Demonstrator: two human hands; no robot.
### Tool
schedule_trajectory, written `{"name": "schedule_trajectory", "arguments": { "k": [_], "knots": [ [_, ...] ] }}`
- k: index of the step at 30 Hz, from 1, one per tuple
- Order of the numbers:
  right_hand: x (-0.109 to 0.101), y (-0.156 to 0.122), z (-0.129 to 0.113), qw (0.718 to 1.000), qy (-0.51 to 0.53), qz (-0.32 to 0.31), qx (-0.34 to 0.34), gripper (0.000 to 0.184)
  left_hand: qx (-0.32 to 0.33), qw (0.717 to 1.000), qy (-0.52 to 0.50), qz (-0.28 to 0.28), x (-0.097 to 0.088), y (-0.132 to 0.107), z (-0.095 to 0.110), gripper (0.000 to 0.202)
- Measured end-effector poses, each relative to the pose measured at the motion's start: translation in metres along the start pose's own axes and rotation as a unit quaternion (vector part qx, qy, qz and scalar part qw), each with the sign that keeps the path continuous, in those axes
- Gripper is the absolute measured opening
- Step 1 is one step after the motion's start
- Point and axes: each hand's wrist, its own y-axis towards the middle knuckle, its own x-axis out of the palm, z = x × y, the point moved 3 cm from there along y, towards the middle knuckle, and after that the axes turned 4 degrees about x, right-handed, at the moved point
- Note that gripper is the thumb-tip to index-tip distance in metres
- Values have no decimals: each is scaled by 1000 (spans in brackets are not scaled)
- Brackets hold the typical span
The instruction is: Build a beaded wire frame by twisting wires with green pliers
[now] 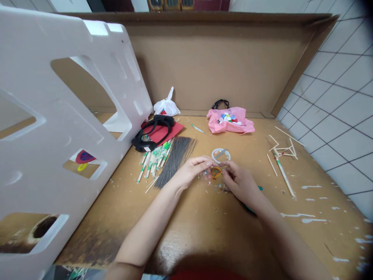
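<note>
Both hands meet at the middle of the frame, low over the brown, paint-flecked wooden table (204, 229). The left hand (190, 171) and the right hand (241, 181) each close a fingertip grip on a small tangle of red and yellow rubber bands (216, 172). It may sit inside clear film, though it shows too small to be sure. Just behind it lies a white ring of tape (220, 155), and to its left a fanned bundle of thin grey sticks (176, 161). A stretched band could snap out of so slight a pinch and fly in among those sticks. A small teal object (260, 188) peeks from under the right wrist, and a dragged forearm could push it along the table.
</note>
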Motion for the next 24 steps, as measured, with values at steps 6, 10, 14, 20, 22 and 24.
{"name": "schedule_trajectory", "arguments": {
  "k": [6,10,14,20,22,24],
  "knots": [
    [1,-2,-2,998,51,-28,-8,21,18,998,51,-13,1,-2,4,29],
    [0,-1,-3,998,47,-29,-13,21,33,997,62,-15,1,-2,3,26],
    [-3,-1,-7,1000,6,-20,-22,22,31,998,57,-9,2,-1,4,24],
    [-3,-1,-5,1000,-6,-11,-21,22,30,997,63,-33,3,-2,7,21],
    [-2,-1,-3,1000,16,-17,-12,23,40,997,61,-26,4,-2,6,22],
    [-2,-2,-1,999,45,-19,-4,21,45,997,58,-20,5,-3,5,24]
  ]
}}
